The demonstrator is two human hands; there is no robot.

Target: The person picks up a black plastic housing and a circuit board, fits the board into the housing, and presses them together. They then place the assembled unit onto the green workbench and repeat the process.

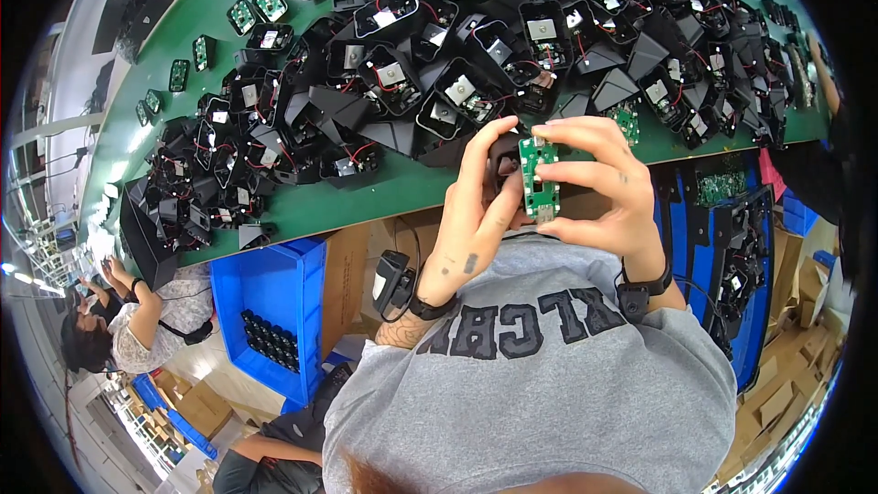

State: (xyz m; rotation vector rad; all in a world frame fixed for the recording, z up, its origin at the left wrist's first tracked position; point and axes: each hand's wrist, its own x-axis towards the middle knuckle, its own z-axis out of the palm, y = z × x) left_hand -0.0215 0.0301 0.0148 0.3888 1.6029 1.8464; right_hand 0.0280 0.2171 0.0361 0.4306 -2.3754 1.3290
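A green circuit board [540, 154] stands upright in front of my chest, at the near edge of the green table. My right hand [604, 185] pinches it, with fingertips at its top end and face and the thumb at its lower end. In my left hand [474, 206] is a black plastic housing [498, 165], mostly hidden by the fingers, close against the board's left side. Whether the board sits inside the housing, I cannot tell. Just beyond my right hand another green circuit board [626, 119] lies on the table.
Black housings [389, 78] with red wires are heaped across the green table [366, 203]. Several boards in black cases [272, 3] stand at the far left. Below the table edge are a blue bin [311, 311], a cardboard box [346, 284] and blue racks [677, 220]. A co-worker [151, 329] is at left.
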